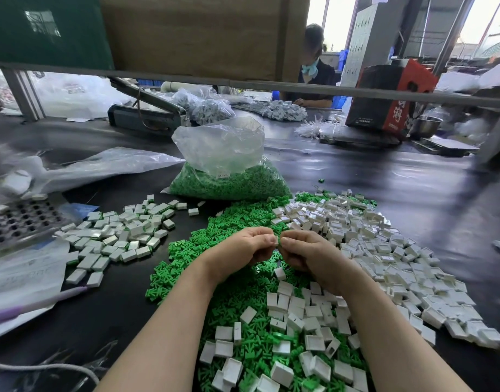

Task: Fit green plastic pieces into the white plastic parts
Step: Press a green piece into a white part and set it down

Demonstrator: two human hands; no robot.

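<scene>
1. Left hand (244, 251) and right hand (305, 254) meet fingertip to fingertip above the middle of the dark surface (398, 176); both have fingers curled, pinching one small piece (277, 239) between them — it is mostly hidden, so its colour and make cannot be told.
2. Green plastic pieces (232, 227) lie in a loose heap directly beneath and around the hands, running toward the near edge.
3. White plastic parts (384, 250), open and hollow, spread in a broad pile to the right of the hands; more of them lie mixed over the green heap near the forearms.
4. A separate pile of white blocks showing green edges (121, 236) sits to the left, apart from the green heap.
5. A clear bag of green pieces (229, 171) stands behind the heap, its top open and crumpled.
6. A perforated metal tray (20, 222) lies at far left — beside it, flattened plastic bags (25, 273).
7. Another person (314, 66) sits at the far side of the surface.
</scene>
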